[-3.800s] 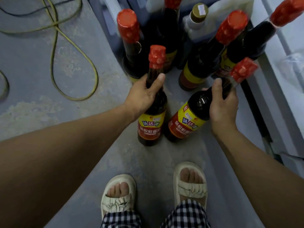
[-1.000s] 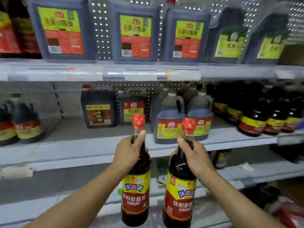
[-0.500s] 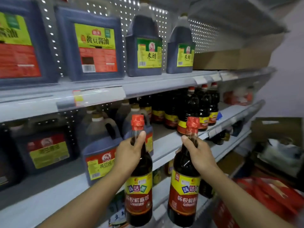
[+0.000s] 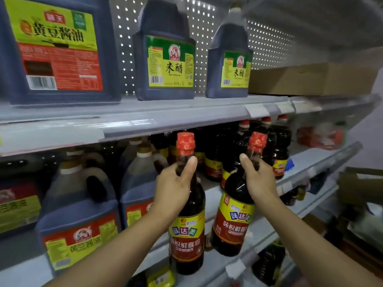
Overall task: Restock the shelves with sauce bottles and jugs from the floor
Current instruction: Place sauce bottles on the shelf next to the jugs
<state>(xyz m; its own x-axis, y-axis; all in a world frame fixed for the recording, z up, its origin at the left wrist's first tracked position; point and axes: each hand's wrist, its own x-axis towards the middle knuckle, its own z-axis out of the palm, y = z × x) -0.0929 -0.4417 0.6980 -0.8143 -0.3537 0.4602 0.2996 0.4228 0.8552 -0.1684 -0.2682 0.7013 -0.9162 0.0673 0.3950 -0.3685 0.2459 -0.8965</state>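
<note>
At the left edge of the top shelf (image 4: pixel 145 119) we see a big jug (image 4: pixel 56 48) cut off by the frame, then two vinegar jugs (image 4: pixel 165 54) with green labels and, towards the right end, a cardboard box (image 4: pixel 310 79). On the middle shelf (image 4: pixel 310 160) below, the leftmost jug is cropped and blurred; beside it stand two soy jugs (image 4: pixel 78 214) near the front edge, with more behind them that we cannot count.

Our left hand (image 4: pixel 176 187) is wrapped round the neck of the left bottle (image 4: pixel 186 224), thumb up under its red cap. Our right hand (image 4: pixel 259 179) clamps the neck of the right bottle (image 4: pixel 234 214) the same way. Both bottles are upright, side by side, held in the air in front of the middle shelf's edge; the hands hide their necks.

Behind them stands a row of dark bottles (image 4: pixel 281 146) on the middle shelf; three caps show, the rest are hidden. At the right end, red packets and the boxes below are too blurred to make out.
</note>
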